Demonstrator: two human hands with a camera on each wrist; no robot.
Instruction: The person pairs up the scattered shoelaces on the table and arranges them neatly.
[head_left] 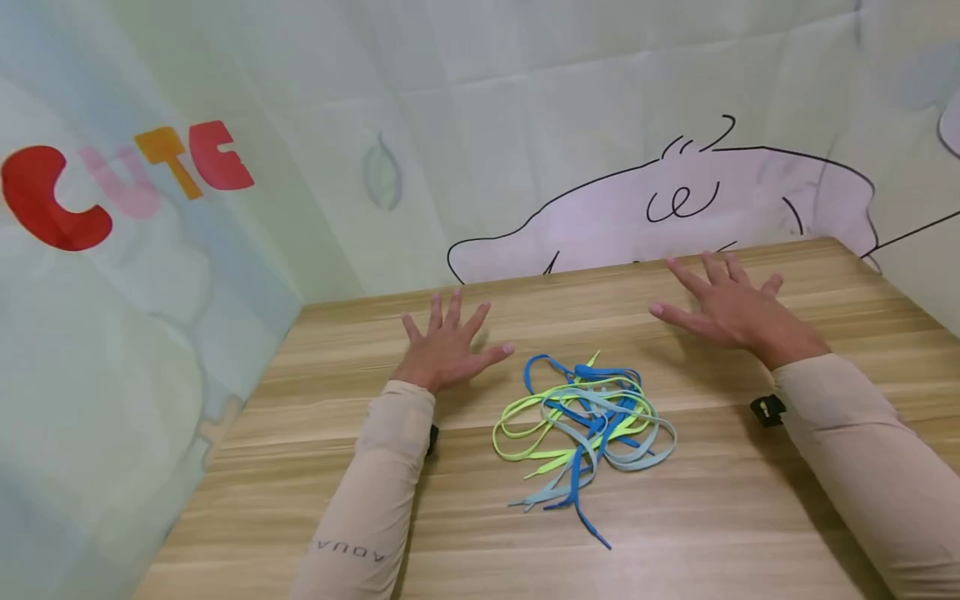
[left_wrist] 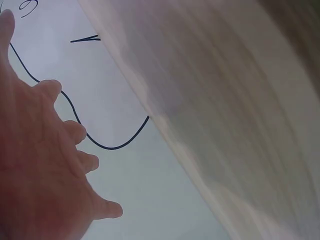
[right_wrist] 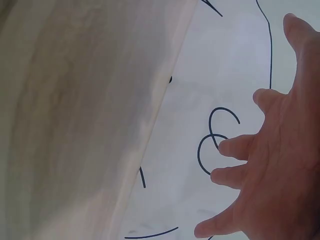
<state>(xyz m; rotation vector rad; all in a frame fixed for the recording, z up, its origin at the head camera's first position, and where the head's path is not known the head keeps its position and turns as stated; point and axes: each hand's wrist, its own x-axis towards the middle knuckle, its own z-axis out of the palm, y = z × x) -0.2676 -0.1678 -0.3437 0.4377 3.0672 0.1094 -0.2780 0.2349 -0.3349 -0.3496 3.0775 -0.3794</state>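
A loose tangle of flat shoelaces lies on the wooden table between my hands in the head view. It holds a yellow-green shoelace (head_left: pixel 517 457), a blue shoelace (head_left: pixel 576 479) and a light blue shoelace (head_left: pixel 663 450), which cross over one another. My left hand (head_left: pixel 446 352) is spread to the left of the tangle, palm down, apart from it. Farther off to the upper right, my right hand (head_left: pixel 738 312) is spread in the same way. Both wrist views show the left hand (left_wrist: pixel 45 165) and right hand (right_wrist: pixel 265 160) with fingers apart and holding nothing.
The wood-grain table (head_left: pixel 465 533) reaches back to a printed cloth backdrop (head_left: pixel 420 108) with cartoon outlines. On the left side, the cloth carries the coloured letters CUTE (head_left: pixel 221 158). Dark wrist straps (head_left: pixel 768 410) show under the sleeves.
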